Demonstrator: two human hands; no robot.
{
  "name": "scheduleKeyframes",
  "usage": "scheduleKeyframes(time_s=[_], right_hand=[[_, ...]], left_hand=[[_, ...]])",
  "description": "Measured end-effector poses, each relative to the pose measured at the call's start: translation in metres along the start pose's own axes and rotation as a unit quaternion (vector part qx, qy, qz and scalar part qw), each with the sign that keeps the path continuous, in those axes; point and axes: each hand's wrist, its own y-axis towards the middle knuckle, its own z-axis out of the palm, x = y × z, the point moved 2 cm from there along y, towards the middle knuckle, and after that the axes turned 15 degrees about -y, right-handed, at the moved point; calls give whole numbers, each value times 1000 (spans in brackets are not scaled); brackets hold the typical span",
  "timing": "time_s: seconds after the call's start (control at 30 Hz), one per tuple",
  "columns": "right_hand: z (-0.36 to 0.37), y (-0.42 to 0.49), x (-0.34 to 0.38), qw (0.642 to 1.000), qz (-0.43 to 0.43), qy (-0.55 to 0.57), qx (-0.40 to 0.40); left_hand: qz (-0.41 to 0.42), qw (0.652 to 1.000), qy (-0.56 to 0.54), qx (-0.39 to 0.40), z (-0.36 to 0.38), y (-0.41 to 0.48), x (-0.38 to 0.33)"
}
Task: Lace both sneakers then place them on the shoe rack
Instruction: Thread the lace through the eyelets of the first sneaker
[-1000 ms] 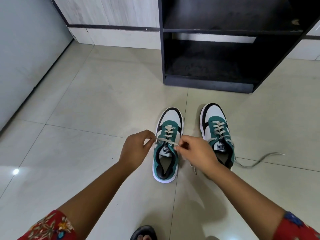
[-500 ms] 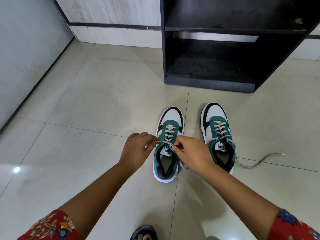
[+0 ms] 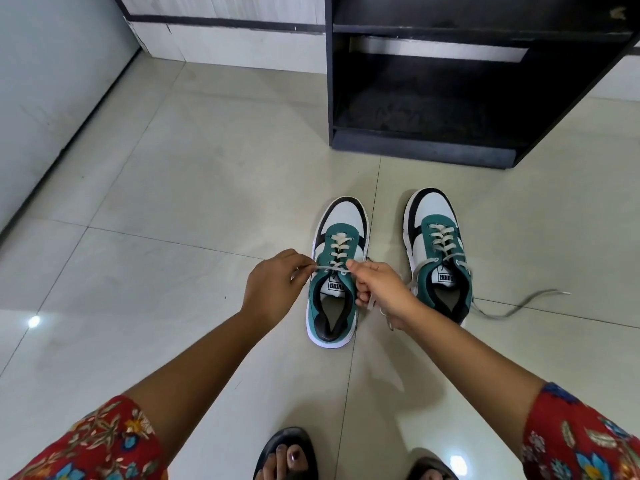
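Two green, white and black sneakers stand side by side on the tiled floor, toes pointing away. My left hand (image 3: 273, 287) pinches one end of the white lace at the top eyelets of the left sneaker (image 3: 337, 271). My right hand (image 3: 381, 292) grips the other end of that lace on the shoe's right side. The right sneaker (image 3: 438, 251) has its lace (image 3: 519, 306) threaded but untied, trailing loose across the floor to the right. The black shoe rack (image 3: 450, 147) stands beyond the sneakers with bare shelves.
My feet in dark sandals (image 3: 287, 455) show at the bottom edge. A grey wall (image 3: 52, 98) runs along the left, and a white skirting wall (image 3: 225, 43) lies behind. Open tiled floor stretches to the left of the shoes.
Both hands have stayed at the left sneaker's top eyelets, working the lace; the right hand shifted slightly and now holds the lace end lower beside the shoe.
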Motion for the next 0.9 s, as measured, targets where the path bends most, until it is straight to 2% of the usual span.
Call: scheduleKeyframes(time_s=[0.23, 0.53, 0.67, 0.73, 0.8, 0.83, 0.9], right_hand=[[2, -1, -14, 990, 31, 135, -17], [5, -5, -12, 988, 38, 148, -20], [5, -5, -11, 988, 38, 150, -21], [1, -4, -12, 991, 25, 134, -10], [-3, -4, -10, 994, -3, 108, -16], [-4, -5, -8, 994, -21, 106, -23], [0, -7, 0, 989, -62, 129, -29]], left_hand=[[-16, 1000, -5, -6, -4, -5, 10], [-52, 998, -46, -1, -1, -7, 12], [-92, 992, -73, 55, -3, 2, 17], [-134, 979, -127, 82, -7, 4, 22], [-172, 958, -219, 71, -11, 5, 20], [-196, 936, -284, 65, -11, 5, 16], [-251, 863, -430, 86, -7, 8, 4]])
